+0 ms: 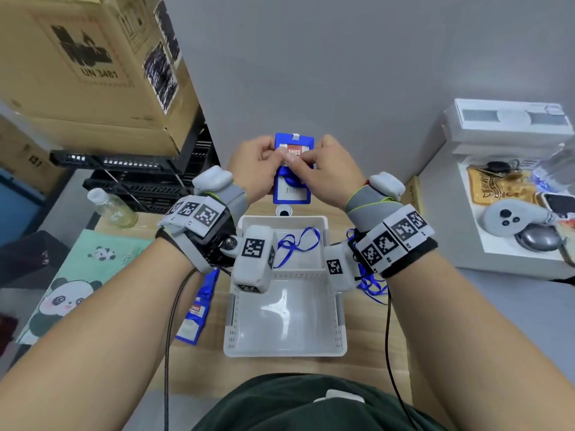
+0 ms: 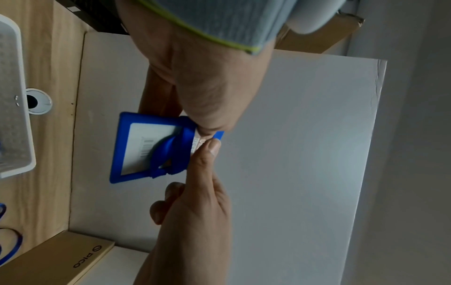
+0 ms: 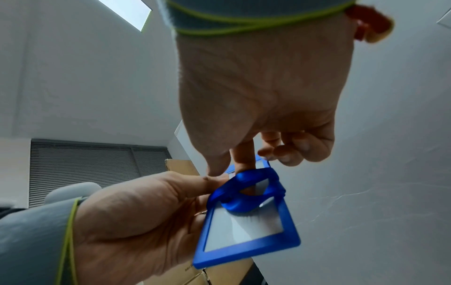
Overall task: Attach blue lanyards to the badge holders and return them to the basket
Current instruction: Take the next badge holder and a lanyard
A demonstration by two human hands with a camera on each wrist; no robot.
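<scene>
I hold a blue badge holder [image 1: 292, 194] [image 2: 127, 148] [image 3: 246, 233] upright in the air beyond the white basket [image 1: 284, 349]. A bundled blue lanyard [image 1: 291, 179] [image 2: 171, 152] [image 3: 253, 183] lies looped across its clear window. My left hand [image 1: 258, 158] [image 2: 207, 115] [image 3: 136, 210] grips the holder's left side, thumb on the front. My right hand [image 1: 322, 171] [image 2: 209, 154] [image 3: 256, 100] pinches its top by the red and white label [image 1: 294, 151]. A loose lanyard [image 1: 298, 241] lies in the basket's far end. A second badge holder [image 1: 194, 315] lies left of the basket.
More blue lanyards [image 1: 370, 286] lie right of the basket. A clear bottle [image 1: 112, 209] and a panda cloth [image 1: 68, 284] are at the left, under a cardboard box [image 1: 93, 63] and black crates [image 1: 146, 178]. A white shelf [image 1: 510, 231] with a controller stands right.
</scene>
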